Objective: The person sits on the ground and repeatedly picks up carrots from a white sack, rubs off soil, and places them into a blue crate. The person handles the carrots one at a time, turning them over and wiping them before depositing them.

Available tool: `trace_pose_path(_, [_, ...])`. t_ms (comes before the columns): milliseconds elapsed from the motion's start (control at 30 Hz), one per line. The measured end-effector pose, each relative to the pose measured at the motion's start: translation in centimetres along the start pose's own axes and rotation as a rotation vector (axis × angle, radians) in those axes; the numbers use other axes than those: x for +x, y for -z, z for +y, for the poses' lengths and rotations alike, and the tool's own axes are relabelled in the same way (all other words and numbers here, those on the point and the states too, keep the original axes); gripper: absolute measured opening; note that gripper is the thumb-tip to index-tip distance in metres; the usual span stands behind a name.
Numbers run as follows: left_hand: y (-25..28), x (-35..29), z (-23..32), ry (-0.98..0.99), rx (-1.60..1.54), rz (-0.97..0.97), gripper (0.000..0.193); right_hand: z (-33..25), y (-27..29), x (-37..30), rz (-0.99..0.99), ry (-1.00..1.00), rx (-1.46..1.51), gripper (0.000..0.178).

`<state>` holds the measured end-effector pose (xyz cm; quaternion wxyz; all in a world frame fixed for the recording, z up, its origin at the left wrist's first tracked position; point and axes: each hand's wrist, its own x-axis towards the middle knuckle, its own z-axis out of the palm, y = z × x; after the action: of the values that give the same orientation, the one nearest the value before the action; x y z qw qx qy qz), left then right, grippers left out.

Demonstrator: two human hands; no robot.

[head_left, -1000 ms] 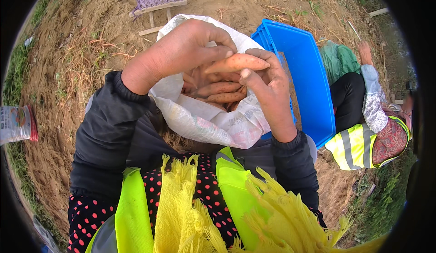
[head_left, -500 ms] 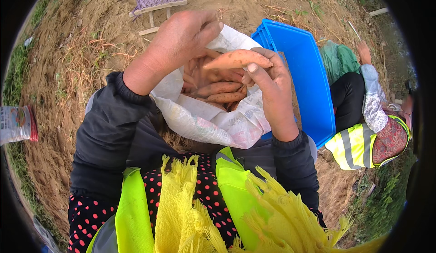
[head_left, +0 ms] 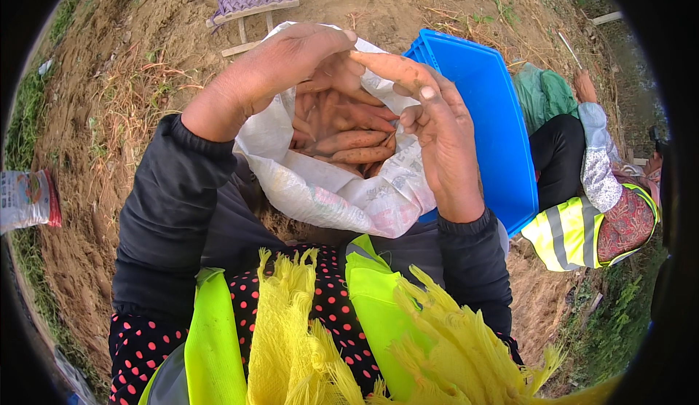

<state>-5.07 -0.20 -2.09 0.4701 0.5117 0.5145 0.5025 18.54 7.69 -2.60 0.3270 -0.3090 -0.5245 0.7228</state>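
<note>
right hand (head_left: 448, 143) pinched a sweet potato (head_left: 392, 68) between thumb and fingers, over the sack's (head_left: 328, 190) rim, left hand (head_left: 287, 63) curved at its tip, its hold unclear, blue crate (head_left: 499, 143) nearby

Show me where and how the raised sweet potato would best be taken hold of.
Probably around its bare middle, from above: the sweet potato is long and slants crosswise, its upper side exposed there, while the right hand holds its right end and the left hand is by its left.

White sack (head_left: 331, 195) partly behind the left hand (head_left: 287, 66)
</note>
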Motion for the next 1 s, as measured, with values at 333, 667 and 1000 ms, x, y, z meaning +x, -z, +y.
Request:
trace_pose_path(333, [-0.5, 0.4, 1.0, -0.041, 0.005, 0.019, 0.024, 0.2, -0.2, -0.2, 0.016, 0.123, -0.109, 0.048])
trace_pose_path(667, [-0.3, 0.9, -0.1, 0.008, 0.076, 0.051, 0.018, 0.1, -0.6, -0.3, -0.03, 0.145, -0.112, 0.048])
trace_pose_path(1000, [-0.2, 1.1, -0.2, -0.005, -0.076, 0.059, 0.006, 0.4, -0.7, -0.4, -0.04, 0.158, -0.148, 0.052])
